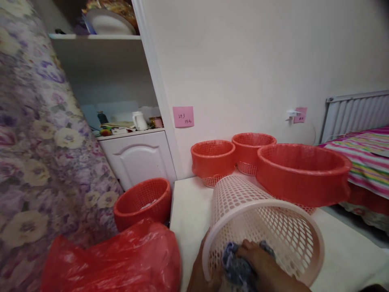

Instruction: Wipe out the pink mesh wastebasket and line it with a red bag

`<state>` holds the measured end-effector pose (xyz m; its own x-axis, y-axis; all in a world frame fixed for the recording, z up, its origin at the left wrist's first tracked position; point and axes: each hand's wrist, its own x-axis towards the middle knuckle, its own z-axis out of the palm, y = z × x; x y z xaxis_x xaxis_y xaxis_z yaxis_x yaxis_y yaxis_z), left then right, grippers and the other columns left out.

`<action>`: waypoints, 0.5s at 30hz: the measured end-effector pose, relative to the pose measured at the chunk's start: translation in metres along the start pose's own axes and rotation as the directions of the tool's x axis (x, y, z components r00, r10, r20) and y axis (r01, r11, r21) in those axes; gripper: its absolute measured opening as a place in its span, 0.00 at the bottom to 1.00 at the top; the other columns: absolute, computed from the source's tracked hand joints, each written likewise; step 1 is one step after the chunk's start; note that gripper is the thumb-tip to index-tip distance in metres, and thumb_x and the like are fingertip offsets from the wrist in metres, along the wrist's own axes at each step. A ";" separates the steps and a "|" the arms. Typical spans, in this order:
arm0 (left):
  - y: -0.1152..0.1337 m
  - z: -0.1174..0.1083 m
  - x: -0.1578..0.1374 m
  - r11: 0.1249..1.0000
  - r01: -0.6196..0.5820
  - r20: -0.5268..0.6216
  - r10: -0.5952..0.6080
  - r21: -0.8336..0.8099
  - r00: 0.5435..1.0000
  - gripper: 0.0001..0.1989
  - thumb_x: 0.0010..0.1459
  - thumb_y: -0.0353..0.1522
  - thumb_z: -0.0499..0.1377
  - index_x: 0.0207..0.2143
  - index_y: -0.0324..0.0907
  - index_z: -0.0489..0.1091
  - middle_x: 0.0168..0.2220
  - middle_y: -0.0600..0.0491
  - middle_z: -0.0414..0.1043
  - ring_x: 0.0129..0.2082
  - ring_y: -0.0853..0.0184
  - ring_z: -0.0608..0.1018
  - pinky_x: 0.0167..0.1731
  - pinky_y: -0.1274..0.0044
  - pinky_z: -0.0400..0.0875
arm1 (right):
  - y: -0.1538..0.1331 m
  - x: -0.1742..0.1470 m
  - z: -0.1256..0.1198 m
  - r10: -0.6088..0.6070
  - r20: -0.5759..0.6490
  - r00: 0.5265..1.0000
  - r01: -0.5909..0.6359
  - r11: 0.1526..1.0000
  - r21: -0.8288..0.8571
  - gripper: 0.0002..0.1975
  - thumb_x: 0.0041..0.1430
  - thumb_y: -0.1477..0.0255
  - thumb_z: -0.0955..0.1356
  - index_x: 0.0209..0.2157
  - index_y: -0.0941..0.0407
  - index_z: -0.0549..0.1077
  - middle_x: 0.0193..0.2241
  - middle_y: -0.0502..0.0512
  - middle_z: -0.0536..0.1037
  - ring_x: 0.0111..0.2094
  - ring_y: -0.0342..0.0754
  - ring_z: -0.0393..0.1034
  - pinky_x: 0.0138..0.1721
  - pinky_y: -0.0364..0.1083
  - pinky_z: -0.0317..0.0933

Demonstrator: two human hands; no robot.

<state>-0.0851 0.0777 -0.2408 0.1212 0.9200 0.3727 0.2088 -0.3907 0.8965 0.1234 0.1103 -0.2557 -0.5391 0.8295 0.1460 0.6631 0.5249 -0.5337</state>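
Observation:
A pale pink mesh wastebasket (240, 194) lies tilted on the white table (190, 211), its open mouth towards me. My left hand (202, 269) grips the rim at the basket's left side; part of its fingers is hidden behind the mesh. Inside the mouth, my right hand (258, 259) is closed on a crumpled grey-blue cloth (235, 265), pressed against the lower inner wall.
Red-bag-lined baskets (212, 162), (253, 150) and a larger one (304, 174) stand along the table's back. Another red-lined basket (142, 202) and a red plastic bag (121, 259) are at left. A floral curtain (54, 142) hangs beside a white cabinet (139, 156); a bed (364, 150) is right.

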 end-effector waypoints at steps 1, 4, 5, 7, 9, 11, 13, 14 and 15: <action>0.002 0.000 0.001 1.000 0.006 0.007 -0.006 0.001 1.000 0.35 0.56 0.43 0.56 0.62 0.41 0.52 0.63 0.43 0.58 0.62 0.53 0.62 0.61 0.61 0.56 | -0.003 -0.007 -0.005 -0.035 0.046 0.998 0.032 0.998 0.053 0.25 0.36 0.82 0.64 0.40 0.52 0.75 0.41 0.56 0.75 0.43 0.52 0.69 0.44 0.47 0.60; -0.003 -0.001 0.001 0.998 0.059 0.048 -0.060 0.019 0.997 0.37 0.57 0.44 0.55 0.64 0.40 0.47 0.65 0.42 0.54 0.63 0.53 0.60 0.61 0.61 0.57 | -0.004 -0.006 -0.021 -0.094 0.071 0.993 0.081 0.983 0.167 0.20 0.39 0.81 0.64 0.36 0.51 0.75 0.37 0.52 0.76 0.40 0.49 0.70 0.42 0.44 0.61; -0.008 -0.002 0.000 0.997 0.070 0.066 -0.072 0.034 0.995 0.37 0.57 0.44 0.54 0.64 0.40 0.46 0.65 0.41 0.52 0.63 0.53 0.59 0.61 0.60 0.56 | -0.001 0.003 -0.026 -0.071 0.031 0.997 0.065 0.984 0.169 0.21 0.40 0.81 0.64 0.37 0.51 0.75 0.37 0.51 0.76 0.40 0.48 0.71 0.42 0.44 0.61; -0.021 -0.004 -0.002 0.995 0.072 0.074 -0.077 0.066 0.994 0.37 0.57 0.44 0.54 0.64 0.37 0.47 0.65 0.39 0.53 0.64 0.52 0.58 0.61 0.60 0.55 | 0.008 0.029 -0.032 0.033 -0.103 0.994 -0.020 0.992 0.127 0.23 0.42 0.82 0.63 0.41 0.50 0.74 0.40 0.52 0.77 0.44 0.49 0.70 0.46 0.45 0.60; -0.032 -0.005 -0.006 0.991 0.098 0.023 -0.101 0.090 0.995 0.37 0.55 0.44 0.54 0.62 0.34 0.52 0.61 0.37 0.59 0.62 0.51 0.61 0.61 0.60 0.55 | 0.017 0.060 -0.031 0.149 -0.227 0.962 -0.134 0.988 0.080 0.24 0.45 0.82 0.63 0.45 0.51 0.73 0.44 0.54 0.77 0.49 0.52 0.68 0.52 0.50 0.57; -0.039 -0.005 -0.009 0.981 0.171 -0.050 -0.167 0.093 0.985 0.36 0.53 0.43 0.56 0.60 0.33 0.56 0.56 0.37 0.66 0.61 0.51 0.63 0.61 0.61 0.55 | 0.024 0.087 -0.025 0.207 -0.275 0.939 -0.196 0.978 0.065 0.23 0.49 0.80 0.62 0.47 0.51 0.72 0.46 0.56 0.77 0.53 0.56 0.65 0.56 0.56 0.53; -0.041 -0.003 -0.011 0.972 0.217 -0.089 -0.209 0.089 0.974 0.35 0.51 0.41 0.57 0.60 0.34 0.57 0.54 0.38 0.69 0.61 0.51 0.63 0.61 0.61 0.55 | 0.027 0.107 -0.016 0.232 -0.279 0.932 -0.225 0.973 0.058 0.23 0.51 0.78 0.63 0.49 0.51 0.71 0.46 0.57 0.77 0.54 0.58 0.64 0.56 0.58 0.53; -0.041 -0.002 -0.011 0.972 0.218 -0.090 -0.210 0.083 0.973 0.36 0.51 0.40 0.57 0.60 0.34 0.56 0.54 0.38 0.68 0.61 0.51 0.63 0.61 0.61 0.54 | 0.028 0.113 -0.011 0.240 -0.277 0.930 -0.235 0.971 0.053 0.23 0.51 0.77 0.63 0.50 0.51 0.71 0.47 0.57 0.77 0.54 0.58 0.64 0.55 0.58 0.54; -0.040 -0.001 -0.010 0.975 0.207 -0.087 -0.201 0.075 0.976 0.36 0.50 0.39 0.57 0.60 0.34 0.56 0.56 0.38 0.67 0.61 0.51 0.62 0.62 0.60 0.54 | 0.029 0.116 -0.007 0.246 -0.272 0.930 -0.242 0.969 0.048 0.24 0.50 0.77 0.64 0.50 0.51 0.70 0.47 0.58 0.77 0.54 0.59 0.64 0.55 0.57 0.54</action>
<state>-0.0959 0.0843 -0.2799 -0.0078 0.9789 0.2043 0.3011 -0.1926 0.9340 0.0835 0.2234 -0.2484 -0.1972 0.9526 0.2315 0.7479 0.2989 -0.5928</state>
